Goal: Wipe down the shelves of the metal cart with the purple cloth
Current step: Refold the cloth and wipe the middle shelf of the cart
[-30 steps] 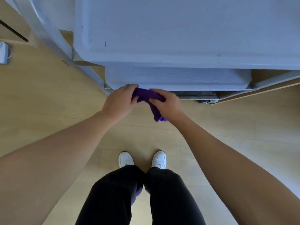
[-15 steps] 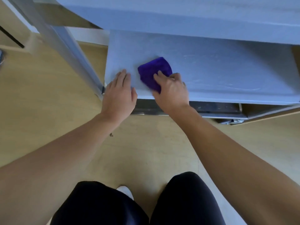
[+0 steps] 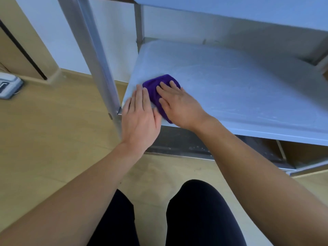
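Wiping the grey metal cart shelf (image 3: pixel 230 89) – right hand (image 3: pixel 179 105) presses flat-fingered on the crumpled purple cloth (image 3: pixel 159 84), left hand (image 3: pixel 140 119) rests flat beside – next probably a sweep rightwards

Pale wood floor (image 3: pixel 44 139), white wall (image 3: pixel 60 41) with wooden skirting (image 3: pixel 76 74), tan panel (image 3: pixel 26 29) with dark seam at left, white device (image 3: pixel 8 87)

Even soft daylight; slight motion blur; wide-angle edge distortion.
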Demonstrator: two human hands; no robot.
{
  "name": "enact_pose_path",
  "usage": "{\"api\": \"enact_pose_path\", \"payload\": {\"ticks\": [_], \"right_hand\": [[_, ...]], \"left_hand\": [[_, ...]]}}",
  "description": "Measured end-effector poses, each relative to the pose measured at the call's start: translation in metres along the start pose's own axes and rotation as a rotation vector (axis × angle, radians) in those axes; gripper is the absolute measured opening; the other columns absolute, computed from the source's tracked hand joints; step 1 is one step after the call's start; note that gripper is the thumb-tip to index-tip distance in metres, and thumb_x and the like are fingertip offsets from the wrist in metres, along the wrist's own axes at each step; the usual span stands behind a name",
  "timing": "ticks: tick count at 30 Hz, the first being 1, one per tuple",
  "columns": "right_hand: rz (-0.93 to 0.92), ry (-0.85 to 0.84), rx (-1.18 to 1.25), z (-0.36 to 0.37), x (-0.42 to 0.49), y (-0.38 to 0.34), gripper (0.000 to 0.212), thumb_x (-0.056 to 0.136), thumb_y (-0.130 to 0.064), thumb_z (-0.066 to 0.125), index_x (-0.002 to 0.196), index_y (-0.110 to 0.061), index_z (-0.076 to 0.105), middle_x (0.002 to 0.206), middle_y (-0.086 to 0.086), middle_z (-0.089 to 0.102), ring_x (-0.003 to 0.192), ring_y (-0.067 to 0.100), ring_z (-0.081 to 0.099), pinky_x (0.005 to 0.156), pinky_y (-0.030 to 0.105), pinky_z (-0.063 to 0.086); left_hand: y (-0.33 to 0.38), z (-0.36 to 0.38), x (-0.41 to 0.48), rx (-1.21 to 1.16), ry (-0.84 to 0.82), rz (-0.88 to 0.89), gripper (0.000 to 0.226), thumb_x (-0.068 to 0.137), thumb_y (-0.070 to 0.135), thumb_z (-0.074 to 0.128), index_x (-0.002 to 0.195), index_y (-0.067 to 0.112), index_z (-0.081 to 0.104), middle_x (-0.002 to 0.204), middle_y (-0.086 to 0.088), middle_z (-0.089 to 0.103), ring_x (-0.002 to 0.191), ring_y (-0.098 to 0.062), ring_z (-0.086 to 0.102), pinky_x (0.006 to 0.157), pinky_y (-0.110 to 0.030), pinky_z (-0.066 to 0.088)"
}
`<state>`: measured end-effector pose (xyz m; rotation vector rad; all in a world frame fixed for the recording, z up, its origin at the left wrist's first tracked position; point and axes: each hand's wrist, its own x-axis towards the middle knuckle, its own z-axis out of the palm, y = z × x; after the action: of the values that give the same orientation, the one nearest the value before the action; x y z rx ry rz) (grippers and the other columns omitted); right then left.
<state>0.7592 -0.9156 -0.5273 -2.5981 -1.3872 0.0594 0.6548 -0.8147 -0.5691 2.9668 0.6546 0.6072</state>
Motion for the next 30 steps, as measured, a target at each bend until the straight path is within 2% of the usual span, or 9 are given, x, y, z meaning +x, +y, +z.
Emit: {"api": "enact_pose_path", "payload": {"ticks": [4,8,11,13,18,21,24,27,30], "right_hand": [[0.108,-0.023,0.003,-0.002,0.020,0.022,0.045,0.105,-0.028,0.024,0.146,-0.014,0.030,0.158,0.002,0.025,0.147,0.023,0.018,0.117,0.044,0.020],[0.260,-0.004,-0.033,0.001,0.024,0.038,0.045,0.103,-0.027,0.024,0.144,-0.009,0.031,0.157,0.007,0.026,0.144,0.029,0.022,0.115,0.045,0.026],[0.186,0.001,-0.024,0.007,0.019,0.006,0.052,0.102,-0.032,0.026,0.150,-0.013,0.023,0.159,0.004,0.021,0.146,0.029,0.017,0.118,0.041,0.021],[0.088,0.031,-0.005,0.009,0.013,-0.011,0.050,0.103,-0.031,0.028,0.150,-0.016,0.025,0.158,0.001,0.024,0.146,0.025,0.018,0.117,0.040,0.023],[0.125,0.024,0.110,0.000,0.010,0.002,0.047,0.104,-0.037,0.029,0.150,-0.027,0.027,0.158,-0.010,0.022,0.147,0.011,0.015,0.112,0.040,0.034],[0.139,0.029,0.096,0.001,0.011,0.001,0.047,0.104,-0.036,0.030,0.150,-0.028,0.027,0.158,-0.011,0.022,0.147,0.011,0.015,0.112,0.040,0.032],[0.142,0.042,0.074,0.001,0.012,-0.005,0.045,0.104,-0.034,0.029,0.149,-0.027,0.028,0.158,-0.010,0.023,0.147,0.014,0.016,0.110,0.043,0.033],[0.141,0.058,0.119,0.002,0.002,-0.013,0.044,0.104,-0.033,0.030,0.147,-0.028,0.031,0.157,-0.011,0.026,0.147,0.014,0.018,0.106,0.043,0.037],[0.053,0.109,0.145,0.009,-0.017,-0.035,0.043,0.103,-0.031,0.035,0.145,-0.026,0.037,0.155,-0.009,0.032,0.145,0.016,0.024,0.105,0.040,0.038]], "left_hand": [[0.003,-0.002,0.000,0.045,-0.039,-0.026,0.065,0.098,0.032,0.018,0.146,-0.008,0.034,0.154,-0.025,0.033,0.146,-0.034,0.029,0.120,-0.044,0.024],[0.010,-0.002,-0.001,0.066,-0.039,-0.066,0.066,0.096,0.032,0.017,0.145,-0.009,0.034,0.151,-0.027,0.035,0.145,-0.039,0.027,0.120,-0.048,0.023],[0.009,0.001,-0.001,0.051,-0.024,-0.077,0.065,0.095,0.031,0.021,0.142,-0.011,0.038,0.146,-0.029,0.042,0.141,-0.040,0.036,0.117,-0.049,0.029],[0.005,0.001,-0.001,0.043,-0.029,-0.060,0.066,0.095,0.032,0.019,0.142,-0.011,0.038,0.146,-0.029,0.042,0.141,-0.039,0.036,0.117,-0.048,0.029],[-0.002,-0.007,-0.004,-0.027,-0.095,-0.024,0.080,0.092,0.045,0.004,0.149,-0.006,0.025,0.157,-0.024,0.026,0.149,-0.033,0.019,0.122,-0.042,0.015],[-0.008,-0.009,-0.027,0.003,-0.065,-0.014,0.074,0.099,0.046,0.014,0.148,-0.007,0.030,0.157,-0.024,0.026,0.149,-0.034,0.020,0.122,-0.044,0.018],[-0.017,-0.008,-0.053,0.038,-0.064,0.042,0.068,0.100,0.038,0.025,0.150,-0.007,0.021,0.159,-0.024,0.018,0.150,-0.034,0.015,0.122,-0.045,0.018],[-0.022,-0.012,-0.056,0.045,-0.078,0.075,0.065,0.095,0.024,0.035,0.150,-0.009,0.021,0.159,-0.026,0.018,0.150,-0.035,0.015,0.122,-0.046,0.019],[-0.025,-0.014,-0.054,0.042,-0.097,0.091,0.069,0.088,0.015,0.045,0.149,-0.009,0.023,0.158,-0.026,0.020,0.149,-0.036,0.016,0.122,-0.046,0.018]]}}
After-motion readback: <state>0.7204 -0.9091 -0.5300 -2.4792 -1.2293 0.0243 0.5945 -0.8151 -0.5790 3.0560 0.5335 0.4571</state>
